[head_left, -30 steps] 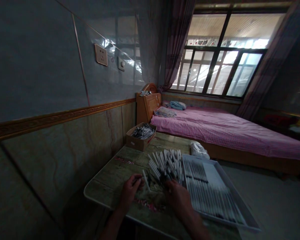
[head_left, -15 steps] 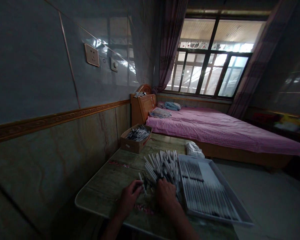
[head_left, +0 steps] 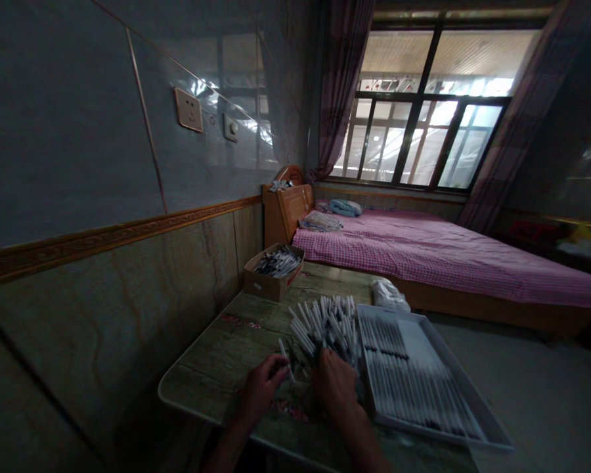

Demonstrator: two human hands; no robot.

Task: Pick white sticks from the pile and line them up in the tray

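At bottom centre of the frame, the person's left hand [head_left: 261,387] is clenched on a single white stick [head_left: 282,349]. The right hand [head_left: 335,387] presses into a loose pile of white sticks [head_left: 322,325] on the tabletop [head_left: 201,374], its grip impossible to make out. Just beside, at lower right, sits a tray [head_left: 440,368] of sticks in rows.

Open passage runs over the mottled tabletop [head_left: 211,371] at lower left of the frame, beside the left hand [head_left: 261,387]; the tiled wall [head_left: 128,315] hems it in at far left; a heap of white sticks [head_left: 325,325] stands in the way at centre, directly ahead of the right hand [head_left: 335,387]; a shallow tray [head_left: 391,314] blocks the right side; a cardboard box [head_left: 270,284] and a white bag [head_left: 391,295] obstruct the table's far end.
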